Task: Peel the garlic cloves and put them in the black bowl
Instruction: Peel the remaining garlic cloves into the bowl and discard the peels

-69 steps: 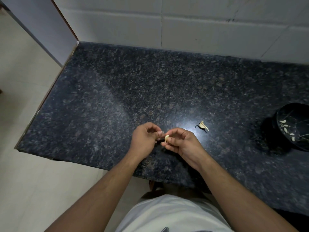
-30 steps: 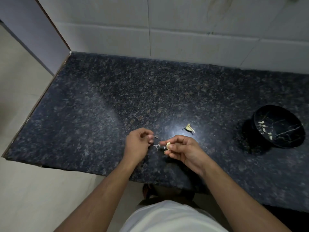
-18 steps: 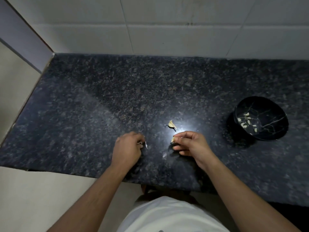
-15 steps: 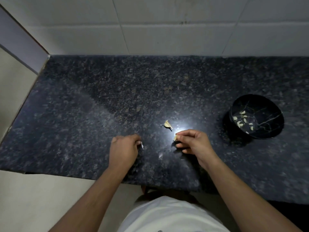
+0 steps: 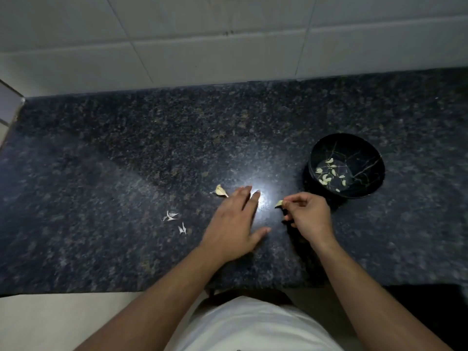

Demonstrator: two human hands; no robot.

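Several peeled cloves (image 5: 329, 173) already in black bowl (image 5: 374, 158) at 2 o'clock. Right hand (image 5: 307, 215) pinches a peeled clove (image 5: 278, 203); left hand (image 5: 234, 224) flat, fingers released, beside one unpeeled clove (image 5: 220, 191) left on tabletop (image 5: 126, 160).

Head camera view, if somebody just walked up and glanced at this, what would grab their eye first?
Probably the bright glare on the dark granite counter, right at the fingertips of the open left hand. Just right of it, the right hand pinches a pale garlic clove. Farther right stands the black bowl with peeled cloves inside, while papery skins lie scattered left of the hands.
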